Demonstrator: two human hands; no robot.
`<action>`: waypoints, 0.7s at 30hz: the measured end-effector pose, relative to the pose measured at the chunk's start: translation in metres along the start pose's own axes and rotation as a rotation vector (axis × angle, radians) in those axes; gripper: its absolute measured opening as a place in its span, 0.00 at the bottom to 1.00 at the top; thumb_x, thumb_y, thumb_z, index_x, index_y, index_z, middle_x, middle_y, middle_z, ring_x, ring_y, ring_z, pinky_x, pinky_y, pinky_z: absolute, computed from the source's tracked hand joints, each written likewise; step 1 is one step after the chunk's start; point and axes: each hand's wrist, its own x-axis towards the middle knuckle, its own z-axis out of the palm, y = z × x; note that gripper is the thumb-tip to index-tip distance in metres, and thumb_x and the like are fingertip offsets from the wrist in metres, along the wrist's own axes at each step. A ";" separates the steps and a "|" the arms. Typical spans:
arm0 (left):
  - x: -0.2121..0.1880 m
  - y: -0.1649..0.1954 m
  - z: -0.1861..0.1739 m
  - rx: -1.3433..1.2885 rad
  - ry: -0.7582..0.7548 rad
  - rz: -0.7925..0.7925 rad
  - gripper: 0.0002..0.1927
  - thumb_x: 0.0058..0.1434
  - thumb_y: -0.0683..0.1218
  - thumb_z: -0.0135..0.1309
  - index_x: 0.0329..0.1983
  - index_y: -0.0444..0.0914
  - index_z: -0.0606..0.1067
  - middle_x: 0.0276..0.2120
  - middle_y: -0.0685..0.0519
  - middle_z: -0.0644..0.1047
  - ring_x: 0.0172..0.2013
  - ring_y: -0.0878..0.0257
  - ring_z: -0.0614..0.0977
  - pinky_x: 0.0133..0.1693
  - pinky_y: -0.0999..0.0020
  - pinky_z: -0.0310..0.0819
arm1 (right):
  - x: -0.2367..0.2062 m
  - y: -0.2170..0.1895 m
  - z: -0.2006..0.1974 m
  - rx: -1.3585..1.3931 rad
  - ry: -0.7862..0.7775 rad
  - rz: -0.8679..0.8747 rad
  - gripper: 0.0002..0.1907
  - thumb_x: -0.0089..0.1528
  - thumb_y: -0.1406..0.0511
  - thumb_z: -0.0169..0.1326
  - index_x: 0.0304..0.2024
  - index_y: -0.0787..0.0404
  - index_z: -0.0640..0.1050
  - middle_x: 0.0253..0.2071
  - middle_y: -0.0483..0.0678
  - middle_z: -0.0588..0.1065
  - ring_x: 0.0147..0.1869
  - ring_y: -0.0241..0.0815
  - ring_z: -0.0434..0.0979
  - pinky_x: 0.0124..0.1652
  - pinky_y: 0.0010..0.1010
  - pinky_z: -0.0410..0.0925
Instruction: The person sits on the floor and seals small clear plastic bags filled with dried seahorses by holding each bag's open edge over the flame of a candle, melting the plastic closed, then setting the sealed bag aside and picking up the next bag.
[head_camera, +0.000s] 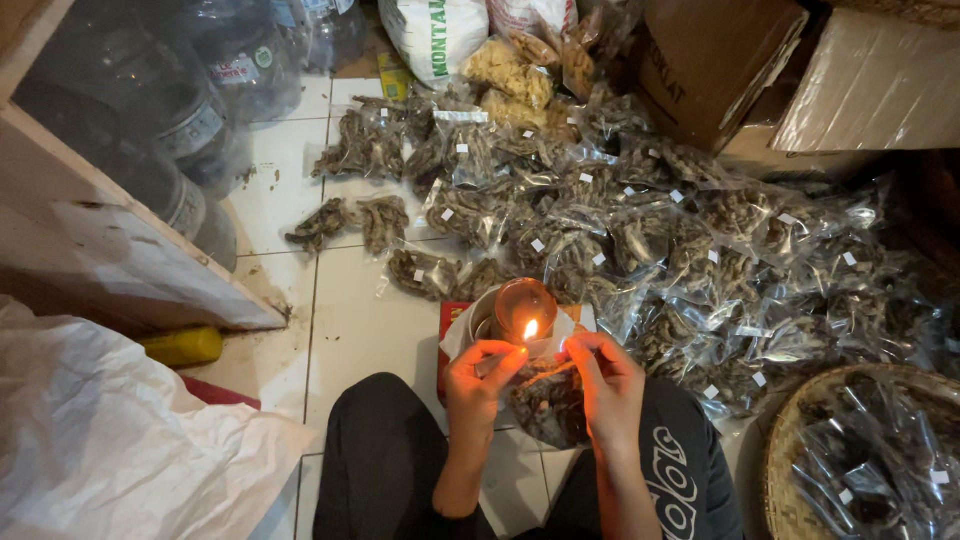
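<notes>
Item: clear bag (548, 400) of dried goods over the lap, top edge pinched taut between left hand (478, 385) and right hand (608, 385) fingers at the candle (524, 315) flame; best passed evenly, fingers clear, near the floor pile (680, 260) of finished bags.

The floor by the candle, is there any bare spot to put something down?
Bare white tiled floor lies left of the lit candle glass, bordered by the wooden board and yellow tube. Right, small clear plastic packets crowd everything.
</notes>
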 end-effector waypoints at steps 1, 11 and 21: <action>0.000 0.000 0.001 0.000 -0.002 0.006 0.08 0.57 0.40 0.65 0.37 0.31 0.81 0.32 0.53 0.83 0.33 0.69 0.81 0.39 0.75 0.74 | 0.000 0.000 0.000 0.006 0.006 0.005 0.05 0.66 0.69 0.55 0.39 0.67 0.80 0.34 0.46 0.79 0.39 0.32 0.76 0.42 0.22 0.68; -0.002 0.002 0.003 -0.005 -0.011 0.069 0.07 0.60 0.40 0.65 0.38 0.31 0.81 0.31 0.53 0.82 0.33 0.70 0.78 0.37 0.77 0.70 | -0.002 0.001 0.002 0.023 0.041 -0.009 0.06 0.67 0.70 0.55 0.41 0.69 0.80 0.35 0.47 0.79 0.38 0.32 0.75 0.41 0.21 0.66; -0.001 -0.001 0.004 0.005 0.025 0.062 0.07 0.59 0.40 0.64 0.38 0.31 0.81 0.33 0.55 0.82 0.33 0.71 0.80 0.37 0.77 0.74 | -0.003 0.007 0.000 0.088 0.130 -0.030 0.07 0.66 0.70 0.55 0.43 0.69 0.80 0.36 0.47 0.79 0.39 0.33 0.77 0.42 0.22 0.68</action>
